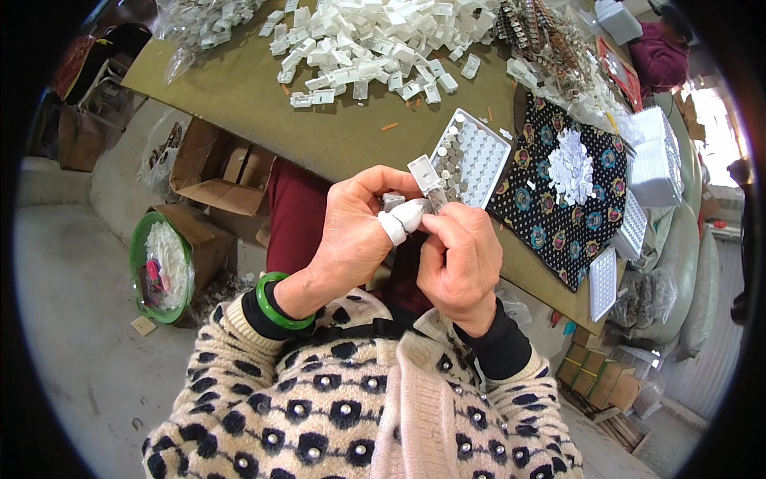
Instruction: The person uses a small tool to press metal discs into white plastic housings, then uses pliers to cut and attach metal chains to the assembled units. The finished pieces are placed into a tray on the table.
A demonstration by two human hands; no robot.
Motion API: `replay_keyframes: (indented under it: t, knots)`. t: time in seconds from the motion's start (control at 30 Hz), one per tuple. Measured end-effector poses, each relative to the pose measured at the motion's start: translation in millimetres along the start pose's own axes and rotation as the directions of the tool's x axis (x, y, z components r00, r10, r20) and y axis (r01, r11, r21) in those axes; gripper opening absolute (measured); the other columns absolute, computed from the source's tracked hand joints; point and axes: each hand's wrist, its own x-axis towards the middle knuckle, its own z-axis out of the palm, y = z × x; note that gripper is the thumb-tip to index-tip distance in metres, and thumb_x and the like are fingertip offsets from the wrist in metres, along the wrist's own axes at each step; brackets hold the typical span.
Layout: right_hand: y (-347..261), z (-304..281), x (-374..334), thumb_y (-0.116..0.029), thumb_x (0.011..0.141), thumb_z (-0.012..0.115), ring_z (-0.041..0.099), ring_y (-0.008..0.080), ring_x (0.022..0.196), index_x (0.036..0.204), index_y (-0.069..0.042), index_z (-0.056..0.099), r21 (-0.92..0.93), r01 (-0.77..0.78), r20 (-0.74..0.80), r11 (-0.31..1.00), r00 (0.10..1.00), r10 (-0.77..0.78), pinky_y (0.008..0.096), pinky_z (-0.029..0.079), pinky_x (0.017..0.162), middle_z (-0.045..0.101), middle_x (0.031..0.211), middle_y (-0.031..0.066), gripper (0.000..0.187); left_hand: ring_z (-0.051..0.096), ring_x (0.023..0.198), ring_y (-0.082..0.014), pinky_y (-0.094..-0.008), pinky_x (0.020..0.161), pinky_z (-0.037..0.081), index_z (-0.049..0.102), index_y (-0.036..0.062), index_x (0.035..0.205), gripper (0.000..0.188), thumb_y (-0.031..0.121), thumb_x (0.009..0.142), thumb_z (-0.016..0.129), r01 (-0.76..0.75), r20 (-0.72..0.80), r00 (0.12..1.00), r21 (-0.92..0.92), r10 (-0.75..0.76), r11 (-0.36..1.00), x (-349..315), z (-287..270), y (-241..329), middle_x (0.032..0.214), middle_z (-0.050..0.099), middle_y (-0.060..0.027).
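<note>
In front of my body, my left hand [345,227] is closed on a small white plastic housing [423,171], its open side facing up. White wrapping [404,219] covers one of that hand's fingers. My right hand [463,255] meets it from the right, thumb and fingertips pinched at the housing's lower end. What those fingertips grip is too small and too covered to make out. Just beyond my hands, a white tray [493,152] with rows of round hollows lies on the table, small round metal discs [452,160] heaped along its left side.
A large pile of white plastic housings [375,48] covers the far part of the olive table [319,132]. To the right lie metal strips [550,40], a patterned cloth [550,231] with white pieces [571,166], and stacked trays [656,156]. A green basin [137,263] stands lower left.
</note>
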Motion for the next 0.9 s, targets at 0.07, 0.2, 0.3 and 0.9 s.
replay_keyframes:
  t: [0.07,0.2,0.3,0.9]
  knots:
    - [1.5,1.5,-1.4,0.019,0.064,0.06,0.062,0.0288,0.07,0.098,0.0,0.061,-0.011,0.027,0.001,1.0,1.0,-0.027,0.0345,0.051,0.06,0.061,0.088,0.0149,0.038,0.054,0.07,-0.0042,-0.0193,0.061,0.047,0.067,-0.0014,0.099,0.02,0.003,0.081,0.075,0.004,-0.008,1.0,-0.007,-0.004,1.0,0.5,0.1,-0.9,0.088,0.067,-0.0022]
    - [3.3,4.9,-2.9,0.015,0.065,0.062,0.057,0.0292,0.071,0.101,0.001,0.059,0.018,0.029,-0.028,0.999,0.999,-0.029,0.0377,0.046,0.06,0.058,0.091,0.0143,0.039,0.055,0.071,-0.0044,-0.02,0.061,0.047,0.066,-0.0014,0.1,0.02,0.002,0.081,0.074,0.003,-0.027,1.0,-0.057,-0.004,0.998,-0.4,1.4,-2.1,0.087,0.067,-0.0017]
    - [3.1,5.3,-3.0,0.015,0.065,0.063,0.057,0.029,0.071,0.1,0.001,0.059,0.019,0.025,-0.032,1.0,0.999,-0.025,0.0374,0.046,0.059,0.058,0.09,0.014,0.039,0.055,0.071,-0.0045,-0.0203,0.061,0.047,0.066,-0.001,0.098,0.018,0.002,0.081,0.074,-0.079,-0.04,0.996,0.007,0.079,0.997,0.3,1.8,-5.0,0.086,0.066,-0.0013]
    - [-8.1,4.7,1.3,0.009,0.084,0.061,0.055,0.021,0.072,0.091,-0.002,0.057,0.184,-0.324,-0.033,0.928,0.942,0.335,0.0274,0.045,0.064,0.055,0.083,0.0094,0.013,0.059,0.072,-0.0131,-0.0258,0.06,0.046,0.061,0.0,0.112,0.026,0.013,0.09,0.065,0.329,0.149,0.944,-0.522,-0.296,0.787,-2.5,-6.3,1.8,0.089,0.064,-0.0045]
